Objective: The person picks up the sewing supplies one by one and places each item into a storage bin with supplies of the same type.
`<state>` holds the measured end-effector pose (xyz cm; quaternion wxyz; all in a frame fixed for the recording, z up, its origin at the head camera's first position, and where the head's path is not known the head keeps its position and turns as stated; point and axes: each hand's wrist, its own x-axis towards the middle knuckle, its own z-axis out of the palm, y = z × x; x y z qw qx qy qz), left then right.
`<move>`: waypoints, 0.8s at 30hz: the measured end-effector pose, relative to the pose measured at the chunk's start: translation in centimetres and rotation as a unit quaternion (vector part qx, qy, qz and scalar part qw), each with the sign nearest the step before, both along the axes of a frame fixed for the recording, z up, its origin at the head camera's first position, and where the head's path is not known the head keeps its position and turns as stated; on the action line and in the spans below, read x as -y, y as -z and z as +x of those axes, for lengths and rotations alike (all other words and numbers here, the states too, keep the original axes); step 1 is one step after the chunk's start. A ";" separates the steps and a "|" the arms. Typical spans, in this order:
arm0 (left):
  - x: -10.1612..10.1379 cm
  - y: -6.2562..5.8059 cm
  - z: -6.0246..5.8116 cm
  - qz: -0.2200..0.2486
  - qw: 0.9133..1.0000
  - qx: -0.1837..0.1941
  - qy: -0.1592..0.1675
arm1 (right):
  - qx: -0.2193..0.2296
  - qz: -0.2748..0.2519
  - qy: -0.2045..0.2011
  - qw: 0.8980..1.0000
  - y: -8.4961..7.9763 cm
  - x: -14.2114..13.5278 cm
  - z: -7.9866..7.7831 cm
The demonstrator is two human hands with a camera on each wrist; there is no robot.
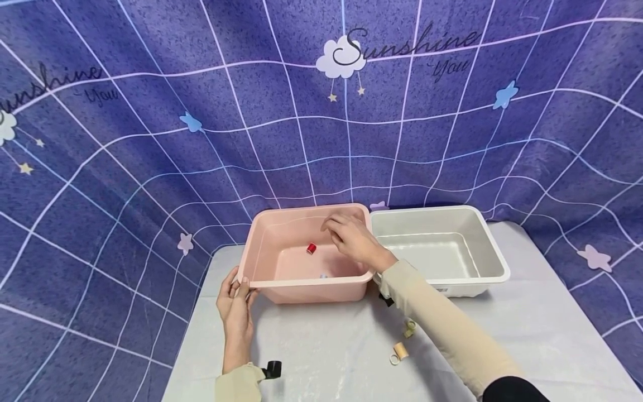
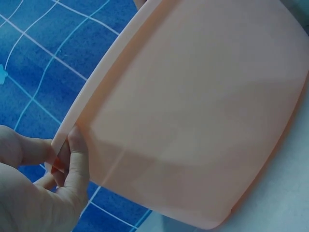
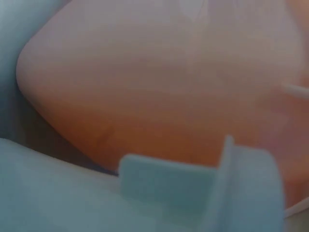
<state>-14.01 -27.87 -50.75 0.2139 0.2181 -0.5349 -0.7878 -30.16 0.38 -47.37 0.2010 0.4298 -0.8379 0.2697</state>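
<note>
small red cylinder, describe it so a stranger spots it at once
Find the pink rectangular plastic basin, left of the off-white plastic basin. On the pink floor lies the small red cylinder, its bright red unlike the pale blue piece nearer the front rim.

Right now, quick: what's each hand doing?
Left hand: closed, pinching the rim of the pink basin.
Right hand: over that basin; open or holding, cannot be told.
</note>
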 end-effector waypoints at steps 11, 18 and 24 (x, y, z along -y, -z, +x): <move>0.1 -0.2 -0.1 0.000 1.000 -0.006 0.000 | -0.023 0.008 -0.008 1.000 0.1 0.0 0.7; -0.2 -0.4 -0.3 -0.005 1.000 -0.003 -0.004 | -0.035 0.007 -0.017 0.999 0.1 -0.4 1.4; -0.5 -0.2 -0.2 -0.015 1.000 -0.005 -0.016 | -0.029 -0.015 -0.036 0.999 -0.1 -0.8 2.6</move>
